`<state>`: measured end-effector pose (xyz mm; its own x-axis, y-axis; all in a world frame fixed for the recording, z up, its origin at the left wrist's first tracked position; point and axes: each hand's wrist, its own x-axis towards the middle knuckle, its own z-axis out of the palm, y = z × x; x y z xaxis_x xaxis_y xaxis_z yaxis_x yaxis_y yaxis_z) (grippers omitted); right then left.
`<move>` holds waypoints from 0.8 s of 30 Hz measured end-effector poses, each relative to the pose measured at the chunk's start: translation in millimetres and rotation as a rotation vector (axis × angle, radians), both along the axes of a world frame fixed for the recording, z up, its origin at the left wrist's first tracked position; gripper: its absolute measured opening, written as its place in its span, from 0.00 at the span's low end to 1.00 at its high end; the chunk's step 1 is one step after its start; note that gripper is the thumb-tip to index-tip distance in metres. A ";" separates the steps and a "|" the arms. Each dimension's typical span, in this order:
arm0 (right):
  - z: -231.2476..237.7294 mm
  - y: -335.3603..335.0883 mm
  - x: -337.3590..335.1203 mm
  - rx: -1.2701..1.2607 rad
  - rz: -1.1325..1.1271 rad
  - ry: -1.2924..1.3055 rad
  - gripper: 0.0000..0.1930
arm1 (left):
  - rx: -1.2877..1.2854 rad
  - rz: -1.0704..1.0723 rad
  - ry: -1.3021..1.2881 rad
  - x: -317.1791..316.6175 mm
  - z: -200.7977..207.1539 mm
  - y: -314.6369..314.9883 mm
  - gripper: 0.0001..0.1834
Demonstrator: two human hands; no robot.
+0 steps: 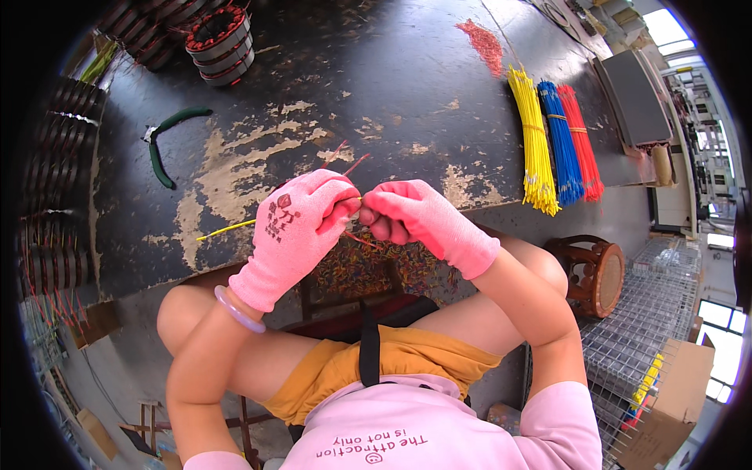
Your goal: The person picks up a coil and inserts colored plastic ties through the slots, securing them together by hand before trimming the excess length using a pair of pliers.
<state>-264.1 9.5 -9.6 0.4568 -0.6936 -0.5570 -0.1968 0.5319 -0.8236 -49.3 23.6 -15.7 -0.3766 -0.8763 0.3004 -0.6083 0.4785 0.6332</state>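
Head view: thin yellow wire (pixel 227 229) pinched at its right end, long axis running out leftward and slightly downward from the grip, across the worn dark bench (pixel 407 86). Left hand (pixel 301 227) in a pink glove, fingers closed narrow on that wire near the meeting point of both hands. Right hand (pixel 419 215), also gloved pink, fingertips pressed shut against the same spot from the other side, pinching something thin; exactly what, too small to tell. Red wire ends (pixel 348 160) sticking up just above the grip. Free length all on the left hand's side, so nearer that hand. Farther out: green-handled cutters (pixel 164 141) well to the upper left, bundles of yellow, blue and red wires (pixel 560 145) well to the upper right.
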 end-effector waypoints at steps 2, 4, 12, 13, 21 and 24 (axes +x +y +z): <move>-0.6 1.9 -5.2 -0.052 -0.001 -0.016 0.13 | 0.020 -0.001 -0.004 0.3 0.7 1.1 0.05; 11.2 6.6 -2.2 -0.418 0.103 0.215 0.11 | 0.026 0.008 -0.011 1.1 1.2 1.1 0.05; 6.7 -11.8 1.1 0.010 0.007 -0.043 0.14 | -0.035 -0.037 -0.015 -0.4 1.6 -1.0 0.06; 10.8 -10.8 -0.2 -0.049 0.030 0.040 0.14 | -0.022 -0.042 -0.023 -0.6 1.9 -0.4 0.06; 13.6 30.8 -30.3 -0.931 0.416 0.942 0.16 | 0.057 -0.028 -0.066 2.7 9.2 4.2 0.06; 5.8 21.8 -8.4 -1.580 0.120 0.795 0.20 | 0.021 -0.034 -0.044 1.3 4.8 3.0 0.06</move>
